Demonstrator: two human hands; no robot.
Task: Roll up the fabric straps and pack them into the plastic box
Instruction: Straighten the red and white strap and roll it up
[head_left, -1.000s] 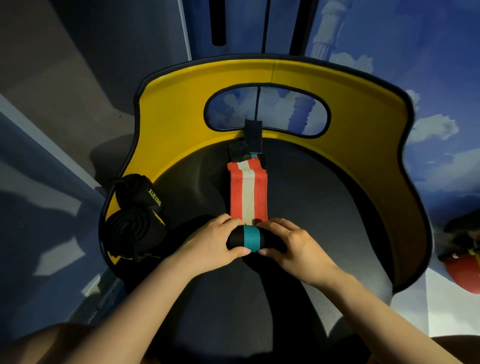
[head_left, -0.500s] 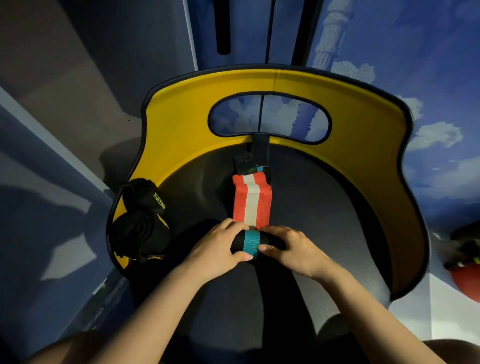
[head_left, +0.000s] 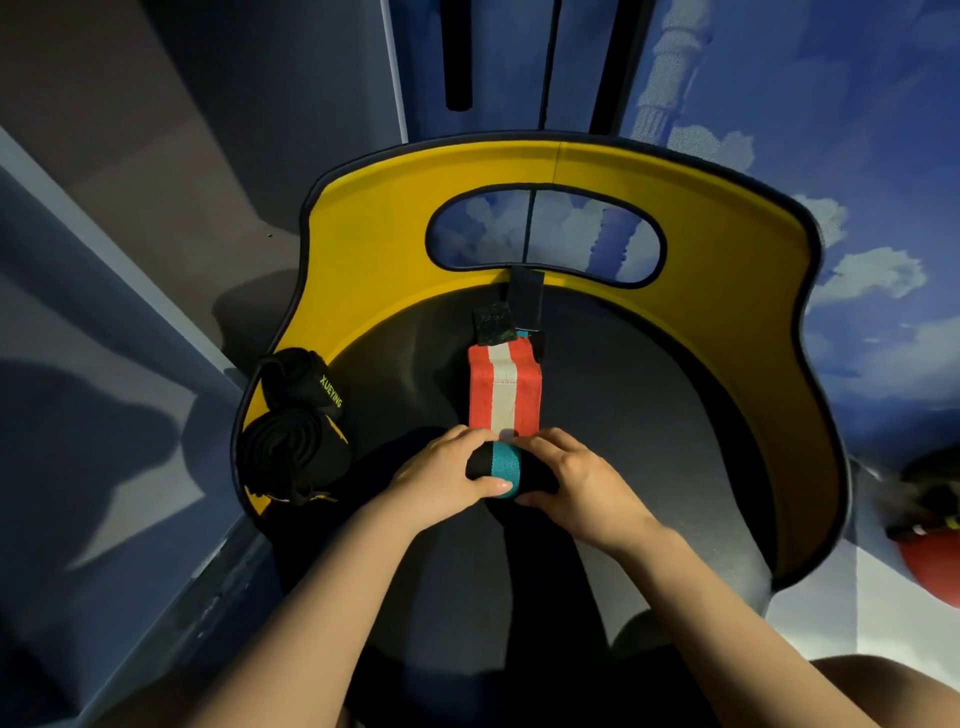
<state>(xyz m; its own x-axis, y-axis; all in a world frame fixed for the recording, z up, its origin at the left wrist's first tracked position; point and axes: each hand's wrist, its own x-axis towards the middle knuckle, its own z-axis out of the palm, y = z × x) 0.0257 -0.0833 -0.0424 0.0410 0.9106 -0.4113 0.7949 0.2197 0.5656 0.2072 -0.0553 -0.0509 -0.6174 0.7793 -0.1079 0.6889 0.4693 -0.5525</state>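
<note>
Rolling step: left hand (head_left: 445, 470) and right hand (head_left: 574, 478) both grip the strap (head_left: 504, 402) roll; next, roll forward over the flat length.

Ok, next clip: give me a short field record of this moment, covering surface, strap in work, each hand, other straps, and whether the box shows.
surface: dark round seat with a yellow curved back
strap in work: orange and white strap, its near end wound into a black and teal roll, the far part lying flat
left hand: grips the roll's left end
right hand: grips the roll's right end
other straps: two black rolled straps at the seat's left edge
plastic box: not in view
</note>
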